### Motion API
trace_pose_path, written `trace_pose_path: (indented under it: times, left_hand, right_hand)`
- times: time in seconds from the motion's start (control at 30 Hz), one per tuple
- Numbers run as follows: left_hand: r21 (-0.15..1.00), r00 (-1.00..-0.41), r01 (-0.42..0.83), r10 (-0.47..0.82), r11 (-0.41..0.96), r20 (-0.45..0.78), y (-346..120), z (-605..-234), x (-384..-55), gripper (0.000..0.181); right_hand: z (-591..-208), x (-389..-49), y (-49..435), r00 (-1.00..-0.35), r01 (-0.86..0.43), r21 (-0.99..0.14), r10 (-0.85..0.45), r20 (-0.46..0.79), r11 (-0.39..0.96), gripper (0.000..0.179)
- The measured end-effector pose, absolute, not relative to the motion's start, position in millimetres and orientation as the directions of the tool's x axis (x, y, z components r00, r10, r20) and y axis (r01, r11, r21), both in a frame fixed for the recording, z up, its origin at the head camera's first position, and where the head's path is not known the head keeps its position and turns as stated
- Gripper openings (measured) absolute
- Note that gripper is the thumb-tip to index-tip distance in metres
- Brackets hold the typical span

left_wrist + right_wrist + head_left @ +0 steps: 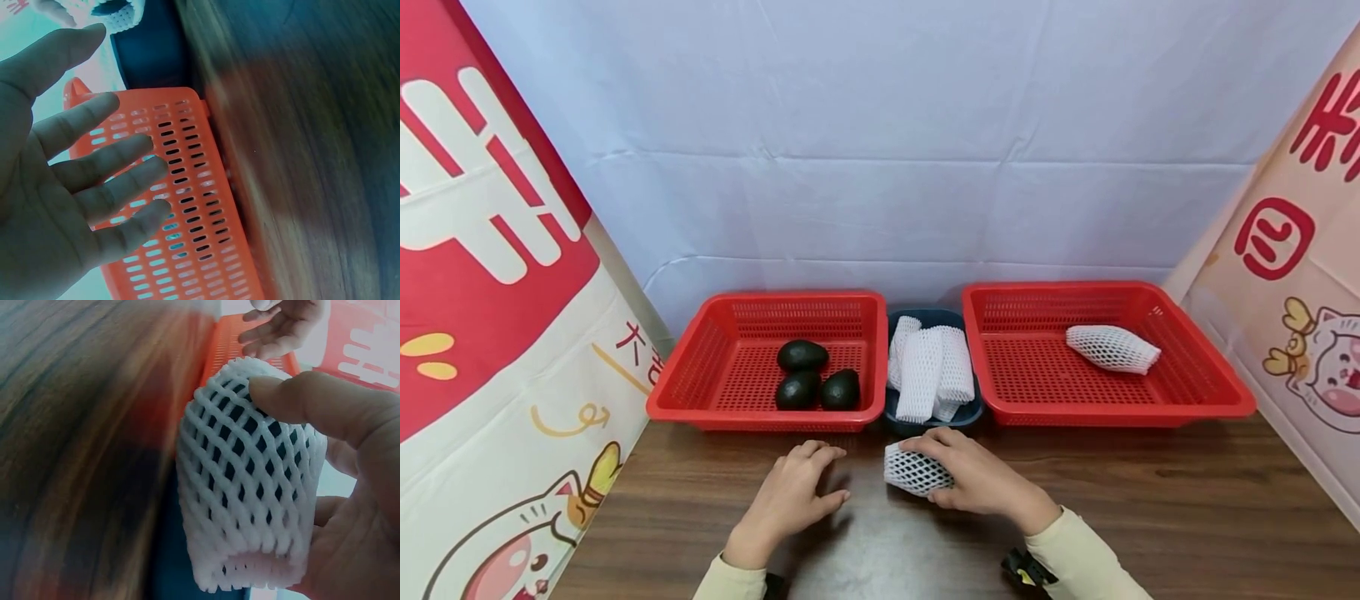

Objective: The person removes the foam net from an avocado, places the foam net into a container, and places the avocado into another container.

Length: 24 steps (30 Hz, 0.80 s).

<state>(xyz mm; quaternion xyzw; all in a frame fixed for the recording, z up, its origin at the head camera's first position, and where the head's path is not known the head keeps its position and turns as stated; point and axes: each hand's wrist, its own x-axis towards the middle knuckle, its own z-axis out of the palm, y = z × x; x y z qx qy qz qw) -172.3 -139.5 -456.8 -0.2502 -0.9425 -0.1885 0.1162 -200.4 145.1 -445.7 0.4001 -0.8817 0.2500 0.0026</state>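
Observation:
My right hand (pixel 976 477) grips an avocado in a white foam net sleeve (pixel 917 469) low over the table, thumb on the near side. Dark skin shows through the mesh of the sleeved avocado (pixel 244 456) in the right wrist view, and one end of the net gapes. To its left my left hand (pixel 793 492) hovers with fingers spread and nothing in it; its palm (pixel 44 206) faces the left wrist camera. Bare avocados (pixel 801 356) lie in the left red basket (pixel 752 321). Behind the right hand, empty foam net sleeves (pixel 921 375) fill a dark blue basket (pixel 936 318).
In the right red basket (pixel 1022 367) lies another net-sleeved fruit (pixel 1112 348). Both red baskets and the blue one stand in a row at the back of the wooden table (pixel 1150 500). A pale cloth (pixel 880 167) hangs behind them, with printed sheets at both sides.

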Motion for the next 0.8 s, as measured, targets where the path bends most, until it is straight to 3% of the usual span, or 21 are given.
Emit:
trace_pose_path:
  times: [0.3, 0.8]
  left_hand:
    - [0.309, -0.862, 0.496, 0.417, 0.811, 0.288, -141, -458, -173, 0.046]
    - [0.319, -0.882, 0.459, 0.381, 0.829, 0.278, -141, -449, -167, 0.047]
  right_hand:
    - [-452, -205, 143, -0.684, -0.715, -0.388, -0.697, 0.215, 0.581, 0.059]
    - [-430, -196, 148, -0.719, -0.661, -0.449, -0.679, 0.150, 0.601, 0.056]
